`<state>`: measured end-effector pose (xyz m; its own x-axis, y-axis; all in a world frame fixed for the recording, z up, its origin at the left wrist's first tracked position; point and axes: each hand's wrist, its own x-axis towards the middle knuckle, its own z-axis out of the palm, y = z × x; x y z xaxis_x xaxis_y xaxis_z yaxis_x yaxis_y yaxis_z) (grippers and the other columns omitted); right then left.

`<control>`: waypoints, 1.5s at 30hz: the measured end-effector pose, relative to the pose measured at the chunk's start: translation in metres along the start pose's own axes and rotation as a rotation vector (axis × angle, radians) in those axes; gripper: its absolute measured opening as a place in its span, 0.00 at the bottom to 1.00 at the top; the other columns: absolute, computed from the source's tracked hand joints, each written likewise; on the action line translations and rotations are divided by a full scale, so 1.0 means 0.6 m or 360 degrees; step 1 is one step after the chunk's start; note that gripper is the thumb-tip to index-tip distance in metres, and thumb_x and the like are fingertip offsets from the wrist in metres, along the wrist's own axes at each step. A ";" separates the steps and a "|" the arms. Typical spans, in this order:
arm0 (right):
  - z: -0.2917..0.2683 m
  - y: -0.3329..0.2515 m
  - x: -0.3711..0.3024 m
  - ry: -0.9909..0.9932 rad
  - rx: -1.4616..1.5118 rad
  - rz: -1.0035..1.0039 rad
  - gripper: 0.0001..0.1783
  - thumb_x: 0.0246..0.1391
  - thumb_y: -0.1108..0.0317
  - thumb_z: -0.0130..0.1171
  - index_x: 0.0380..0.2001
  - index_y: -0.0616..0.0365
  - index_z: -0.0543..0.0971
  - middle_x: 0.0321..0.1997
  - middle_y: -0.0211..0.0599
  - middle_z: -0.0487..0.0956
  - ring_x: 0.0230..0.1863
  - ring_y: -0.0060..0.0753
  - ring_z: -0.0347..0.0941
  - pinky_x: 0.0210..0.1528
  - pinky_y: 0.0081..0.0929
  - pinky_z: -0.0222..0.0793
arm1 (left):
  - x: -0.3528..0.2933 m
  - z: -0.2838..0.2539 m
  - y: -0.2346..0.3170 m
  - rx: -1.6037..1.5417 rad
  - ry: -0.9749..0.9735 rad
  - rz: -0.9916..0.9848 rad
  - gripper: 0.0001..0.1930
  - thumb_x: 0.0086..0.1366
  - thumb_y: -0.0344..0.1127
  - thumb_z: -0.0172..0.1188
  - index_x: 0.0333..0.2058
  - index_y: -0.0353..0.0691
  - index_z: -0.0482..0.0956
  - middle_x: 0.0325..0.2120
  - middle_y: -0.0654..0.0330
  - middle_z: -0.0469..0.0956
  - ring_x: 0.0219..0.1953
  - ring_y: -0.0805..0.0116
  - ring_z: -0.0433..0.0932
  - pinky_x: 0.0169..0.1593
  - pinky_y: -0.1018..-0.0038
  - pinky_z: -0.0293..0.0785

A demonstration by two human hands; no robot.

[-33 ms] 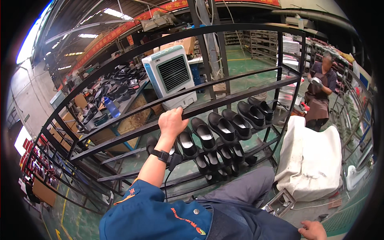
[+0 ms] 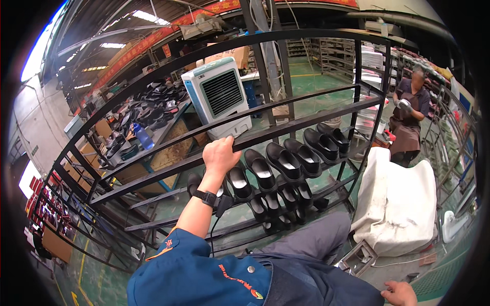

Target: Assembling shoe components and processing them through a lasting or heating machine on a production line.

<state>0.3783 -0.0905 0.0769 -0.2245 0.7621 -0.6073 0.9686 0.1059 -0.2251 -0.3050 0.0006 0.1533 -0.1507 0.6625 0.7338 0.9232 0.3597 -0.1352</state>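
My left hand (image 2: 220, 157), with a dark watch on the wrist, is closed round the black metal rail (image 2: 301, 123) of a shoe rack. Just below and to the right, several black slip-on shoes (image 2: 260, 171) with pale insoles stand in a tilted row on the rack. More shoes (image 2: 287, 194) sit on a lower level, partly hidden behind the upper row. Low at the right, beside my leg, my right hand (image 2: 399, 294) is partly cut off by the picture's edge. Its visible fingers are apart and nothing shows in them.
Behind the rack stand a white air cooler (image 2: 218, 94) and a table heaped with dark shoe parts (image 2: 150, 104). A white cloth-covered object (image 2: 395, 204) is at my right, with a metal frame (image 2: 359, 258) near its foot. Farther back, a co-worker (image 2: 408, 112) holds something pale.
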 end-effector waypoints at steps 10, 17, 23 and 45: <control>0.013 0.025 0.008 0.0046 -0.0086 0.0000 0.28 0.59 0.54 0.59 0.61 0.53 0.76 0.46 0.54 0.84 0.51 0.54 0.81 0.55 0.44 0.74 | -0.001 -0.003 0.001 0.0027 -0.0054 -0.0002 0.17 0.46 0.47 0.73 0.28 0.42 0.80 0.25 0.58 0.82 0.33 0.55 0.83 0.36 0.60 0.78; 0.034 0.050 0.016 0.0259 0.0063 -0.0034 0.29 0.48 0.52 0.68 0.51 0.57 0.83 0.39 0.48 0.86 0.42 0.49 0.84 0.49 0.40 0.78 | -0.001 0.000 -0.002 0.0033 -0.0056 -0.0008 0.18 0.46 0.48 0.73 0.28 0.42 0.78 0.25 0.57 0.81 0.33 0.54 0.83 0.36 0.59 0.77; 0.025 0.040 0.016 0.0208 0.0070 -0.0041 0.29 0.48 0.52 0.68 0.51 0.58 0.82 0.40 0.48 0.86 0.43 0.49 0.84 0.49 0.40 0.78 | -0.001 0.005 -0.003 0.0013 -0.0019 0.0004 0.18 0.46 0.48 0.72 0.28 0.42 0.79 0.25 0.57 0.81 0.33 0.54 0.83 0.36 0.59 0.78; 0.020 0.030 0.010 0.0217 0.0047 -0.0009 0.29 0.51 0.48 0.65 0.52 0.55 0.83 0.44 0.46 0.86 0.49 0.53 0.80 0.56 0.43 0.74 | 0.002 -0.004 0.007 0.0060 -0.0116 -0.0041 0.17 0.48 0.47 0.71 0.30 0.43 0.80 0.29 0.57 0.83 0.36 0.55 0.84 0.39 0.59 0.79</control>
<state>0.3929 -0.0917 0.0600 -0.2115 0.8414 -0.4973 0.9633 0.0934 -0.2516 -0.3006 0.0014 0.1555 -0.2009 0.6982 0.6872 0.9050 0.4009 -0.1427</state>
